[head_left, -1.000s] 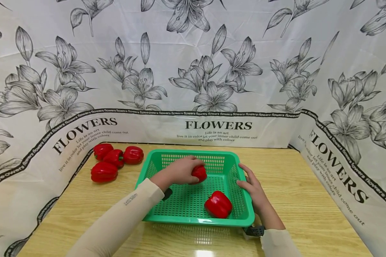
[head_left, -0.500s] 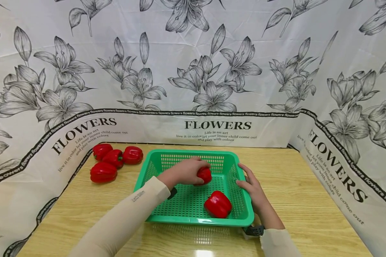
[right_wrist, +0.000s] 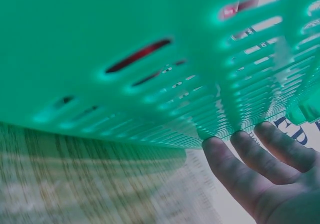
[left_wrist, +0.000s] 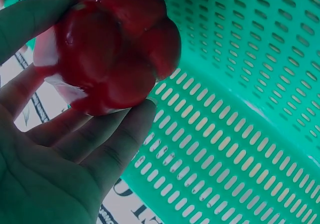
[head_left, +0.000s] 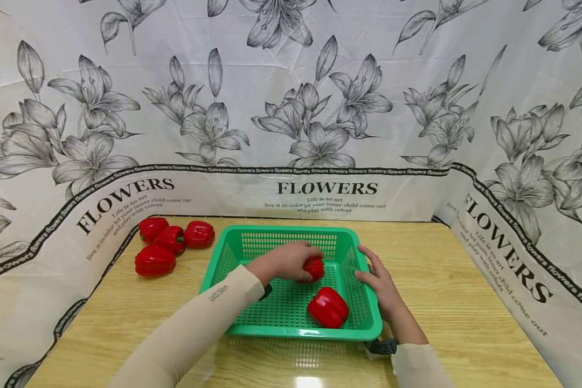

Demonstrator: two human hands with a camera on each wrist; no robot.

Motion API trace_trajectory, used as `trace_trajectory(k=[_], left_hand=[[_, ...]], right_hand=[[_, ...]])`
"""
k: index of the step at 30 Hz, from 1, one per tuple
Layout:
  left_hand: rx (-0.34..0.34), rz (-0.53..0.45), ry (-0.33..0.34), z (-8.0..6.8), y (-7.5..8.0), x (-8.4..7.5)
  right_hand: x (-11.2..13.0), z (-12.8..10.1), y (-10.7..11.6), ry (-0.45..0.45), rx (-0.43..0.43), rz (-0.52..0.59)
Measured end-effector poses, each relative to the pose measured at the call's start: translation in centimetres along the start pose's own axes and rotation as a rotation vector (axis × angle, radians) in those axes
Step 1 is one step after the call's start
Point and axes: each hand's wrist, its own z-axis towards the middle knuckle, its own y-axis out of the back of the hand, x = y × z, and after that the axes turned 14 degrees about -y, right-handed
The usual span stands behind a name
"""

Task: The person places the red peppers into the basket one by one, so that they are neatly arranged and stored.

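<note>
**Pepper held over basket, right hand steadying the wall**

Nearest: a loose pepper (head_left: 327, 307) lies on the basket floor. Right hand (head_left: 379, 281), fingers straight, rests flat against the green basket (head_left: 291, 331) at its right wall. Farther in, left hand (head_left: 285, 261) curls round a red bell pepper (head_left: 314, 268) low inside the basket; lobed end toward the wrist camera (stem hidden), so its axis cannot be told. Probably light, glossy, slippery; grip across the lobes. Beyond, on the desk (head_left: 446, 269), four peppers (head_left: 171, 243).

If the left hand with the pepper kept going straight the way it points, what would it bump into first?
Probably the right wall of the green basket. The left hand holds a red pepper and points rightward across the basket; the other pepper lies nearer the camera, seemingly off that line.
</note>
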Motion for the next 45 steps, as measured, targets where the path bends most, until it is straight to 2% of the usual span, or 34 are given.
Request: trace_trajectory(k=[17, 28, 35, 45], left_hand=[[0.062, 0.033, -0.018, 1.3, -1.1, -0.4], [0.077, 0.019, -0.008, 1.9, -1.5, -0.4], [0.003, 0.018, -0.052, 2.1, -1.1, -0.3], [-0.03, -0.012, -0.02, 1.4, 0.4, -0.1]], right_hand=[[-0.1, 0.2, 0.0, 0.011, 0.042, 0.02], [-0.1, 0.1, -0.1, 0.0, 0.022, 0.01], [-0.2, 0.2, 0.0, 0.006, 0.02, 0.008], [-0.1, 0.1, 0.1, 0.001, 0.016, 0.022]])
